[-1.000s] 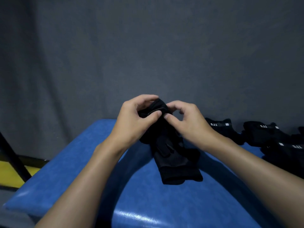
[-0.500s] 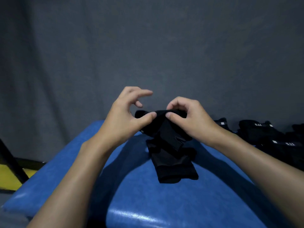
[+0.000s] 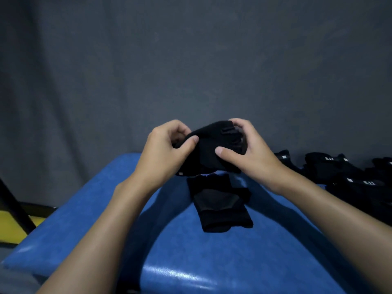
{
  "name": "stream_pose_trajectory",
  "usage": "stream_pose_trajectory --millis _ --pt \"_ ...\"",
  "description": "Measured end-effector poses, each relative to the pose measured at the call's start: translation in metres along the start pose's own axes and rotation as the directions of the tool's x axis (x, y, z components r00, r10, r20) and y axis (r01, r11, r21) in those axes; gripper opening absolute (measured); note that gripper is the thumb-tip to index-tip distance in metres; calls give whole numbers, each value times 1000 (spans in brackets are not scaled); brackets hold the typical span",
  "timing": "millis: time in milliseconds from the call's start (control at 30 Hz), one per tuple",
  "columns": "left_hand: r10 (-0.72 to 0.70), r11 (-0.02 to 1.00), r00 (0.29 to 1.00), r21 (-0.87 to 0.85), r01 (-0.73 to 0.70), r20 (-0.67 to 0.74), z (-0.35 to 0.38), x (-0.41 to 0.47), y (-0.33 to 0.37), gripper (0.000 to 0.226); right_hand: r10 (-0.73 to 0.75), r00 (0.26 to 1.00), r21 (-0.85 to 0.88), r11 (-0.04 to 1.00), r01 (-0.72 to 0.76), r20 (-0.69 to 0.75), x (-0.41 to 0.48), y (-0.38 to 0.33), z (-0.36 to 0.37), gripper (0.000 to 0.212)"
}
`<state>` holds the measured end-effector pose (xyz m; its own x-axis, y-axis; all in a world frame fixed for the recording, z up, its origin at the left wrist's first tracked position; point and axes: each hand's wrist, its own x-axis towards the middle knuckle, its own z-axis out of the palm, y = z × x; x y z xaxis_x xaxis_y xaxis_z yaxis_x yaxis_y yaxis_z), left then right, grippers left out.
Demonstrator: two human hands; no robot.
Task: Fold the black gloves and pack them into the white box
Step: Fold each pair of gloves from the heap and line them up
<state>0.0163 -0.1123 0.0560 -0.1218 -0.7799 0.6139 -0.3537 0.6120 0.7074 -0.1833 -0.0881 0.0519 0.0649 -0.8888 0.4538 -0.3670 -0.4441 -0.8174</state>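
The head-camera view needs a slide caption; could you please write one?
Left hand and right hand hold a black glove above a second glove lying on the blue bench.

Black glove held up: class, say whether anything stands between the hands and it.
Nothing visible: the left hand and right hand grip the black glove directly, above a second glove on the blue surface. No white box shows.

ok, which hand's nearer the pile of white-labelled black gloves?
Right. The right hand sits just left of the pile of white-labelled black gloves; the left hand is farther left, across the held black fabric glove.
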Motion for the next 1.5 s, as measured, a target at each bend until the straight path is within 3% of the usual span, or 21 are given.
stream_pose_trajectory --millis 167,233,333,433,500,600,767,1067,1300,1400,1500 --pt "-108 988 989 -125 95 -101 7 1 3 14 109 993 236 965 -115 35 -7 7 -2 63" --pt "-162 974 984 -170 147 -79 8 1 4 12 94 995 263 960 -95 15 -6 7 -2 54" --pt "-253 937 966 -238 257 50 8 -2 6 12 71 997 260 964 -58 -43 -4 5 -2 35" --pt "-266 899 935 -291 329 234 8 -5 5 38 96 995 288 954 -82 -35 -3 5 -2 37" --pt "-245 913 929 -256 317 276 10 -6 5 39 101 995 270 959 -89 -28 -4 6 -3 41" --pt "-283 898 923 -267 350 259 12 -6 7 31 131 991 250 961 -122 -20 -7 6 -9 44" --pt "-308 890 927 -279 361 215 13 -7 10 38 215 976 166 964 -207 -33 -13 16 -18 43" --pt "-447 717 867 -491 495 222 21 -24 14 40 301 954 430 861 -273 3 -32 18 -15 61" --pt "-478 770 810 -282 572 339 21 -48 14 47 321 947 323 898 -300 -14 -44 22 -15 55" --pt "-441 852 811 -104 513 385 25 -56 16 20 342 938 204 924 -325 -53 -45 29 -15 47" --pt "-407 907 827 67 415 388 25 -59 12 27 361 932 147 924 -352 -41 -47 35 -15 43"
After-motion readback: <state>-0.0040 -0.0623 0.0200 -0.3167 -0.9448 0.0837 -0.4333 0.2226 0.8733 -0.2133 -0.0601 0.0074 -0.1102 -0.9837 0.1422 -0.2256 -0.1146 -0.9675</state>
